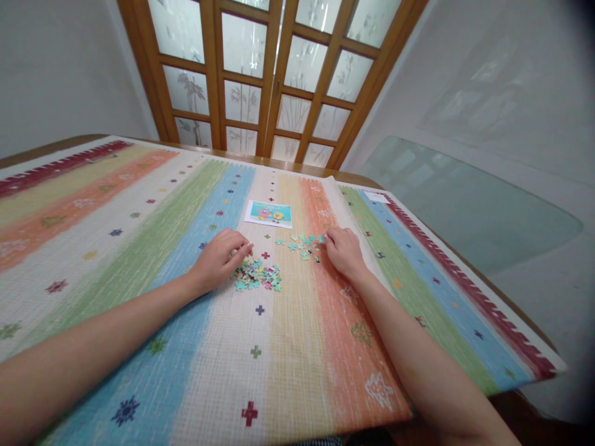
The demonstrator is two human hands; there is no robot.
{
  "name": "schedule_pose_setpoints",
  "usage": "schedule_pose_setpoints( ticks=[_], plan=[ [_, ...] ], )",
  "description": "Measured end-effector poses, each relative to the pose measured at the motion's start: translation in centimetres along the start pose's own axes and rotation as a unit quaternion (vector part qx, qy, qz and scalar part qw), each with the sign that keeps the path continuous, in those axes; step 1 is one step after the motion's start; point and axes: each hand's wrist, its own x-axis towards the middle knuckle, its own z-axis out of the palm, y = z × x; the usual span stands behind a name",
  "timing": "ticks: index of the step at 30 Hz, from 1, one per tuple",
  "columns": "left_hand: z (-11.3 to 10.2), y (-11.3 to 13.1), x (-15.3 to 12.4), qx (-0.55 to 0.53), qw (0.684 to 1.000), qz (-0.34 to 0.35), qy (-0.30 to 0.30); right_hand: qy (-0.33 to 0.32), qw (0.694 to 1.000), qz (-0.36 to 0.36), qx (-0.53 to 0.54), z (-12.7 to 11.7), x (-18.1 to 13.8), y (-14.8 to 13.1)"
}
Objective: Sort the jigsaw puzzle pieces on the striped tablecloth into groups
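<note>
A heap of small jigsaw pieces (258, 275) lies in the middle of a striped cloth (288, 353). My left hand (218, 257) rests at the heap's left edge, its fingers curled and pinched over pieces. Several loose pieces (302, 244) lie spread to the right of the heap. My right hand (343, 249) lies beside them with its fingers bent down onto the cloth, touching the nearest pieces. A small reference picture (268, 214) with a teal cartoon scene lies flat just beyond both hands.
The cloth covers a wooden table (488, 285) whose right edge runs diagonally. A fold (346, 217) rises in the cloth near my right hand. Wooden doors with frosted glass (274, 74) stand behind the table. A glass panel (465, 204) lies to the right.
</note>
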Motion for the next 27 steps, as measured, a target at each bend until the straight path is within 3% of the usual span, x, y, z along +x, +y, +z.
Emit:
schedule_pose_setpoints(
  ticks=[5,17,21,27],
  plan=[
    [-0.8,-0.8,0.3,0.041,0.999,0.002,0.026,-0.061,0.994,0.008,-0.095,0.6,-0.1,0.9],
    [-2.6,-2.6,0.7,0.078,0.994,-0.028,0.071,-0.074,0.991,-0.022,-0.111,0.3,0.2,1.3],
    [-3.0,-3.0,0.8,0.085,0.994,-0.037,0.052,-0.058,0.994,-0.028,-0.090,0.9,0.3,1.9],
    [-3.4,-4.8,0.8,0.092,0.993,-0.042,-0.063,-0.048,0.997,-0.029,-0.048,1.6,0.7,3.7]
  ],
)
